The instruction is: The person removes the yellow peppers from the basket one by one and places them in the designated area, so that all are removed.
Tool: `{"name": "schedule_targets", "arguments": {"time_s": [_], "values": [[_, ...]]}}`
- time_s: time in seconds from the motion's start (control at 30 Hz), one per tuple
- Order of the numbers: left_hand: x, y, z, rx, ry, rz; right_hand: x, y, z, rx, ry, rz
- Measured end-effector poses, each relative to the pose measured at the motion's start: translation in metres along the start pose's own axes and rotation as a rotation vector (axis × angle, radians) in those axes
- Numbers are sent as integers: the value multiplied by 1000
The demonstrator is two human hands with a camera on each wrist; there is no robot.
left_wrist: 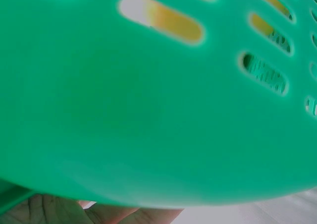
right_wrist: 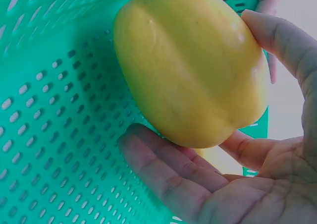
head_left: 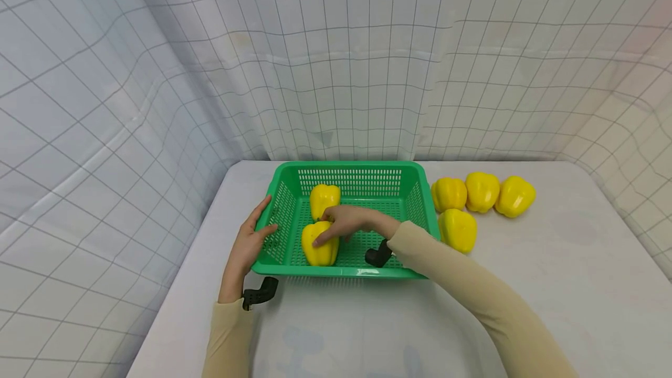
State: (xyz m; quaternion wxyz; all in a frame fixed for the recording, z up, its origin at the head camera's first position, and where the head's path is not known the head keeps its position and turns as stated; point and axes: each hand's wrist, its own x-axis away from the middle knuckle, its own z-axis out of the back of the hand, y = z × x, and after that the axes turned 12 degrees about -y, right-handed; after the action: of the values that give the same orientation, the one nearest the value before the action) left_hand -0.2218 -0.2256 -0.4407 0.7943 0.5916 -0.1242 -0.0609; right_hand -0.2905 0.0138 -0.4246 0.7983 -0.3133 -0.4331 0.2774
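Observation:
A green perforated plastic basket (head_left: 346, 271) stands on the table. My left hand (head_left: 249, 244) holds its left wall, thumb over the rim and fingers along the outside. In the left wrist view the basket wall (left_wrist: 124, 110) fills most of the frame, and part of that hand shows below its edge. Inside the basket, at the front left, my right hand (head_left: 349, 220) grips a yellow bell pepper (head_left: 319, 252). The right wrist view has the thumb on one side of this pepper (right_wrist: 193, 70) and fingers beneath it. Behind it in the basket lies another yellow bell pepper (head_left: 325, 197).
Several more yellow bell peppers sit outside, just right of the basket: a back row with a middle pepper (head_left: 482, 191), and a nearer pepper (head_left: 458, 230) close to the basket's right wall. Gridded white curtains (head_left: 367, 74) hang behind and along both sides of the white table (head_left: 551, 284).

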Motion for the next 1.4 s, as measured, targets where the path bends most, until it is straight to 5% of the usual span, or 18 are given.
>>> {"name": "schedule_targets", "arguments": {"time_s": [0.23,0.5,0.83,1.4], "values": [[-9,-20,4,-36,18,-20,6,-2,2,-50,27,27],[-9,-21,4,-40,20,-30,14,-5,4,-63,61,61],[-8,-21,4,-56,24,-27,26,-8,7,57,163,77],[-10,-22,4,-52,16,-39,60,-10,9,-59,342,190]]}}
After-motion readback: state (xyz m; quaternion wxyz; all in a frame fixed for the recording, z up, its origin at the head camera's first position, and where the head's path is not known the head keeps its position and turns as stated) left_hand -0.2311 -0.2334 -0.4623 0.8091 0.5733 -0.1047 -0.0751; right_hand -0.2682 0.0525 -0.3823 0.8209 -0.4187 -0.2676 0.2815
